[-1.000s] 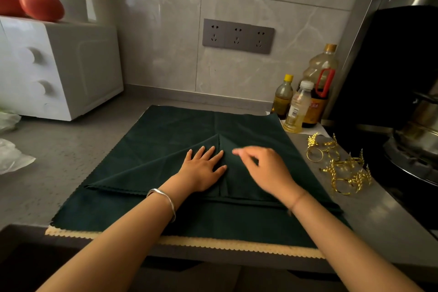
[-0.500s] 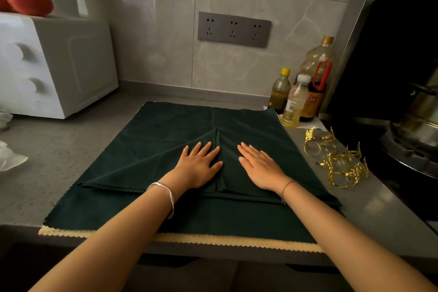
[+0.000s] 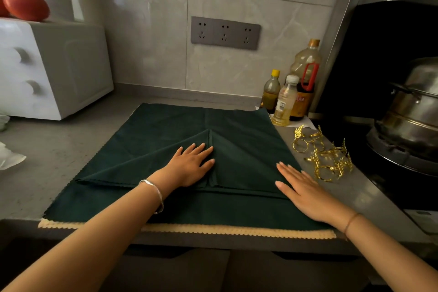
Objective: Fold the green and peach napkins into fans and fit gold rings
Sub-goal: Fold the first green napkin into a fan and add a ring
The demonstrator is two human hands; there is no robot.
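We note the green napkin [image 3: 239,147] spread on the counter [image 3: 59,156], two flaps folded to a centre seam. Left hand [image 3: 189,166] flat beside the seam; right hand [image 3: 305,192] flat on the right flap, fingers straight. Gold rings [image 3: 322,156] just right of the cloth; peach napkin [image 3: 213,229] edge beneath.

Green napkin [image 3: 237,125]: matt woven cloth, soft creases, pinked edges. Peach napkin [image 3: 213,229]: only the hem strip shows, matt cloth, scalloped cut. Gold rings [image 3: 320,163]: polished metal, bright glints, leaf relief. Counter [image 3: 59,149]: grey speckled stone look, low sheen. Wall tiles [image 3: 147,42]: glossy, marble-veined. Socket plate [image 3: 225,32]: matt grey plastic. Bottles [image 3: 283,104]: clear plastic, paper labels. Pot [image 3: 412,111]: stainless steel, reflective. White appliance [image 3: 59,66]: smooth semi-gloss casing, material unclear. Bangle [image 3: 155,191]: shiny silver metal.
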